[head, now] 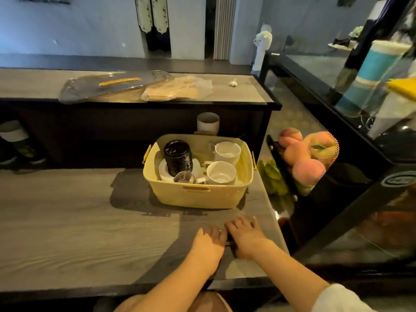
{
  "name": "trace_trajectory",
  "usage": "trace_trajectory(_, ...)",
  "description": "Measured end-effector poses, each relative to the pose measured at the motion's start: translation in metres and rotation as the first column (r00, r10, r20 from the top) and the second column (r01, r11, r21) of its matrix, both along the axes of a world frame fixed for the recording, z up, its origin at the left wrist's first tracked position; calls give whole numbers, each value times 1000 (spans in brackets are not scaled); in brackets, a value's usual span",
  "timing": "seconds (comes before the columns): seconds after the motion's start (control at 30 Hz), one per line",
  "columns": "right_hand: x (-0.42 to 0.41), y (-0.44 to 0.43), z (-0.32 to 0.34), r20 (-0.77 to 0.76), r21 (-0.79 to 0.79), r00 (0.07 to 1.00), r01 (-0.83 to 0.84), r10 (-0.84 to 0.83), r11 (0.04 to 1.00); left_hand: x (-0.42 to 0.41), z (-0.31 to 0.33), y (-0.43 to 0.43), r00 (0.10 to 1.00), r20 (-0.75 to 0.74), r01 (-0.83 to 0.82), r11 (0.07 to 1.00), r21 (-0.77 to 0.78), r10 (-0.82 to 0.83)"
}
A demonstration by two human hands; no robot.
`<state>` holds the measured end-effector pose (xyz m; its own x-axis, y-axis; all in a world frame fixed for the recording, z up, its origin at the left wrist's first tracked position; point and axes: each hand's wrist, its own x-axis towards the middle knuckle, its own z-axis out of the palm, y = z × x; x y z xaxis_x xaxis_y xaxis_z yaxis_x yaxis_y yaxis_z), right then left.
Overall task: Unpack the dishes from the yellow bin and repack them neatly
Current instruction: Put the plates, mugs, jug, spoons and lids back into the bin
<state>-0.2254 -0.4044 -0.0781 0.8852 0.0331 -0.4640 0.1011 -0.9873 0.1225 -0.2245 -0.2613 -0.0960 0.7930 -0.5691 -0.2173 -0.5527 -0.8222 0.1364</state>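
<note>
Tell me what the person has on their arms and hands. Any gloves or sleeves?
No gloves: the left hand and right hand are bare, as are both forearms. A whitish sleeve covers the right arm near the elbow. No sleeve shows on the left arm.

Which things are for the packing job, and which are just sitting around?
For the job: yellow bin, black ribbed cup, back white mug, front white mug, white plate, metal scoop.
Just sitting around: peaches, plastic bag on the far counter, white cup behind the bin.
</note>
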Motion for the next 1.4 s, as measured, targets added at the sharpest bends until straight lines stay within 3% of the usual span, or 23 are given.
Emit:
trace_trajectory(0.07,6,1,-5,22,-39,1000,7,-6,999,1,-11,-7,995,-81,-69,992,-110,60)
trace_trajectory(0.1,13,1,-7,44,-62,999,-9,11,998,8,-13,-12,997,-70,-49,994,-95,43)
trace_trajectory(0.3,31,1,-19,36,-121,993,-107,112,987,42,-9,-36,999,-46,-6,950,313,22)
trace_trajectory(0.4,34,-5,-25,40,-122,976,-209,215,970,52,-18,-31,998,1,54,923,380,-58)
trace_trajectory(0.53,30,-13,-28,46,-74,969,-237,241,969,53,-6,-20,986,48,130,923,363,-158)
trace_trajectory(0.73,13,-9,3,83,109,941,-336,328,936,33,33,28,980,-105,182,971,152,-167)
trace_trajectory(0.87,10,2,52,177,245,932,-352,315,904,26,74,53,959,101,256,963,83,-264)
trace_trajectory(0.97,23,12,99,446,90,772,-543,453,835,43,116,69,900,327,265,958,109,-286)
trace_trajectory(1.07,55,26,145,593,30,682,-549,427,835,85,163,77,856,464,177,973,149,-227)
trace_trajectory(1.2,111,42,166,587,69,731,-475,350,877,141,189,85,855,472,134,970,201,-216)
trace_trajectory(1.4,186,50,139,382,47,850,-409,361,911,210,160,83,957,250,74,957,282,-147)
